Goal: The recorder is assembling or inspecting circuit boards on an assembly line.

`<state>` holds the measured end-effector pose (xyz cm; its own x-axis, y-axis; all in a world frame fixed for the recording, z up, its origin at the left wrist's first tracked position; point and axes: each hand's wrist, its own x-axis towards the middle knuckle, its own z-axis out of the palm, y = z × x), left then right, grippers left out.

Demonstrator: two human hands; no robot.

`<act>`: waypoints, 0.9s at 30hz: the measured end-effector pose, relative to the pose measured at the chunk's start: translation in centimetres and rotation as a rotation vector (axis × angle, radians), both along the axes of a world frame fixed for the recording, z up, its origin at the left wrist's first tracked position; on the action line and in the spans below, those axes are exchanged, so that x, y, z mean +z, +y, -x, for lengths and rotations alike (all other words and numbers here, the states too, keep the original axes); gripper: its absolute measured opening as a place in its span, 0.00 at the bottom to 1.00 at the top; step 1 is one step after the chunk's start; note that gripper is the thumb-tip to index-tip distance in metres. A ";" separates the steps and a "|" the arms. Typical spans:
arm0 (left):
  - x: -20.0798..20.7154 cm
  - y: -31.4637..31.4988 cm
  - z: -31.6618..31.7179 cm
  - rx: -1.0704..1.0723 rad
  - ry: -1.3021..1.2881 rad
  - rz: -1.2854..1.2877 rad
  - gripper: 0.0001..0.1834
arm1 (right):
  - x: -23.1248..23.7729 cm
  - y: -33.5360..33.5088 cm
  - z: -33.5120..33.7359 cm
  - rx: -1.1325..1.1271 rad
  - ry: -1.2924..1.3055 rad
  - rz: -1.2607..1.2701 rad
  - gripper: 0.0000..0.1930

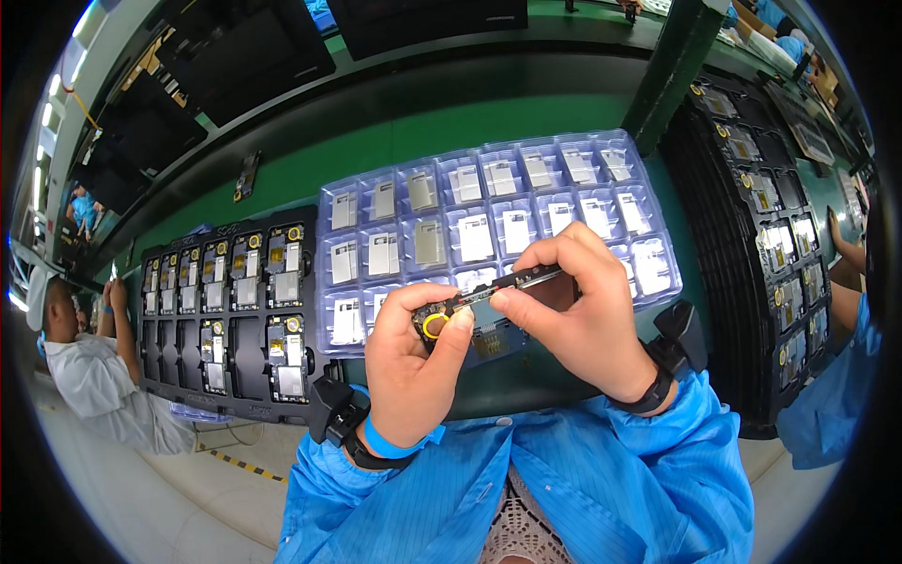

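Note:
A small circuit board (481, 293) with a yellow ring at its left end is held edge-up in front of me. My left hand (413, 357) pinches its left end between thumb and fingers, beside the ring. At the other end, my right hand (583, 315) grips the board, thumb on the near side and index finger over the top. Below the board, a flat bluish piece with contacts (496, 343) shows between my hands; whether it belongs to the board I cannot tell. Just beyond lies a clear plastic tray (323, 296) with silvery metal plates in its compartments.
To the left, a black tray (248, 362) holds several similar boards. Stacked black trays (691, 197) with boards stand on the right, beside a green post (672, 70). A lone board (247, 176) lies on the green bench. Dark monitors (249, 56) line the back. People sit on both sides.

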<state>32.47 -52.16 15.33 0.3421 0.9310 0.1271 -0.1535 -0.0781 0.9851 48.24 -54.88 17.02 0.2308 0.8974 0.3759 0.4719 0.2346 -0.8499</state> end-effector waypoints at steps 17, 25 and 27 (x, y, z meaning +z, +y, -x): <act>0.5 1.1 0.1 -0.007 -0.053 0.125 0.15 | -0.9 1.0 -1.4 0.140 0.403 0.084 0.19; 0.9 2.2 1.4 -0.060 -0.138 0.268 0.20 | 0.8 0.2 -1.8 0.292 0.647 0.448 0.17; 1.5 2.0 2.5 -0.100 -0.078 0.274 0.23 | 1.4 -0.1 -1.8 0.264 0.674 0.442 0.18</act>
